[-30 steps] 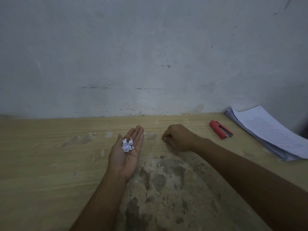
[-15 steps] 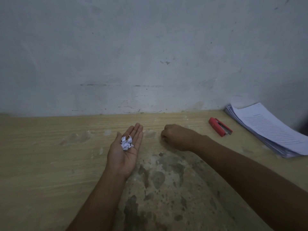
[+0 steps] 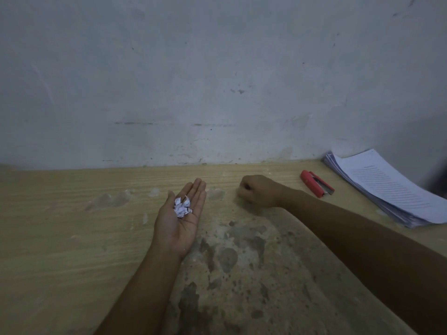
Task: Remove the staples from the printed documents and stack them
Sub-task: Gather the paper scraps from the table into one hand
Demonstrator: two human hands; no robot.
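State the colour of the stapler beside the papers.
The stapler is red, seen in the head view.

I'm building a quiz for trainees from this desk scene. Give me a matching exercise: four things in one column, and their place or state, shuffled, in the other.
Things:
1 left hand
2 right hand
3 stapler
4 stack of printed documents

States:
A at the far right of the table
B palm up, paper scraps lying on it
C fingers curled, resting on the table
D red, lying left of the papers

Pairs: 1-B; 2-C; 3-D; 4-A
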